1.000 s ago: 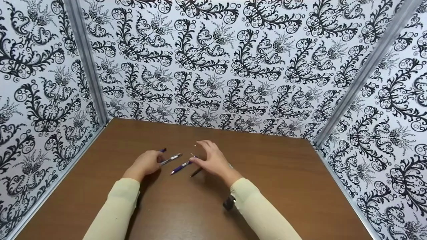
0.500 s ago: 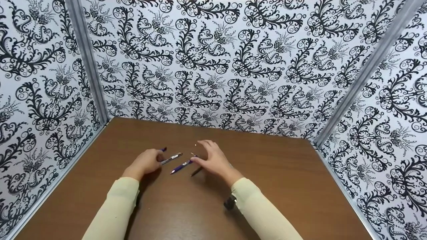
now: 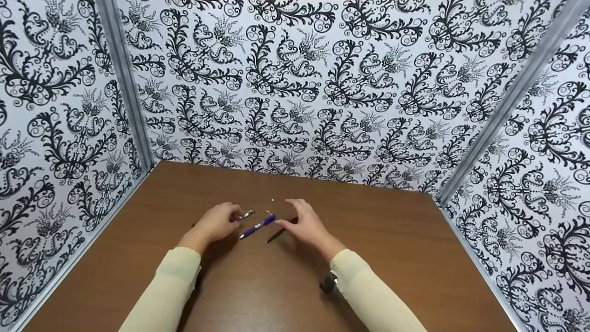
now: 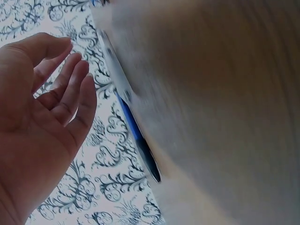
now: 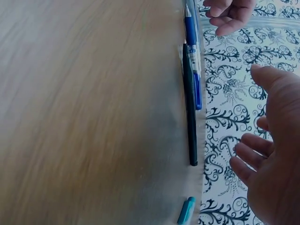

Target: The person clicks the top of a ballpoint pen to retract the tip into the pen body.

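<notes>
My left hand hovers at the left of the pens, fingers loosely bent with nothing in them, as the left wrist view shows. It partly covers a silver pen in the head view. Below it in the left wrist view lies a pen with a blue barrel and black end. A dark blue pen lies slanted between the hands. On the right, my right hand is held over a black pen, thumb and fingers spread and holding nothing. The hand hides part of that pen.
In the right wrist view a short teal piece lies near the black pen. A small white speck shows beyond the pens. Patterned panels with grey posts enclose the brown table at the back and sides.
My left hand has shifted right, covering more of the silver pen and the blue tip seen beyond it earlier. My right hand has moved slightly right, uncovering more of the dark blue and black pens.
</notes>
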`<state>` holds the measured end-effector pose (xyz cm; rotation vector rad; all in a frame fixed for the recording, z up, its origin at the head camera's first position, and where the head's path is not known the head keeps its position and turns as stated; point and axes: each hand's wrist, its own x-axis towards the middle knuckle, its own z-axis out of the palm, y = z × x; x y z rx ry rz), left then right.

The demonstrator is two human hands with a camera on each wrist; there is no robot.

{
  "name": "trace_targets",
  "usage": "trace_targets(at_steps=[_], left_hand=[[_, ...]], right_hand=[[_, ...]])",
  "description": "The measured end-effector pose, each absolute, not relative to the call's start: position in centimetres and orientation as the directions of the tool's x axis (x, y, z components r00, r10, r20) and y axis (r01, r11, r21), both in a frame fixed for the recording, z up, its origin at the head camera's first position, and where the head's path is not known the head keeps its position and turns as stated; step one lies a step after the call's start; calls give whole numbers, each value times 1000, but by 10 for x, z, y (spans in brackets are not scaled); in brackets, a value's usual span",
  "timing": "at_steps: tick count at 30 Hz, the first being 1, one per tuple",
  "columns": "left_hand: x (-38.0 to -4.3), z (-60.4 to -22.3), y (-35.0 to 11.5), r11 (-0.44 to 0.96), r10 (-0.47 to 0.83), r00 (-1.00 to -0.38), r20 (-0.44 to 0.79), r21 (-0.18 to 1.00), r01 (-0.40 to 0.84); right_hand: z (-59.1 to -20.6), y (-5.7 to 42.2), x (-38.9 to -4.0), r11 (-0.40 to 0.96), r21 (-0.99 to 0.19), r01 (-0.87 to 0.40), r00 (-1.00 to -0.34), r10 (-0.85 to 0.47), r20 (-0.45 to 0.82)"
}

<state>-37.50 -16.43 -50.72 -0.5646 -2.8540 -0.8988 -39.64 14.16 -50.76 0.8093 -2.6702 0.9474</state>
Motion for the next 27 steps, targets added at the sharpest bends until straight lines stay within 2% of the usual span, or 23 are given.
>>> trace_targets(at_steps=[10, 27], left_hand=[[-371, -504, -139, 734, 416, -899, 137, 532, 422], [-368, -505, -130, 748, 461, -885, 69, 506, 429]], right_hand=[[-510, 146, -398, 623, -548, -558, -830, -429, 358], [-510, 150, -400, 623, -541, -566, -825, -428, 370]])
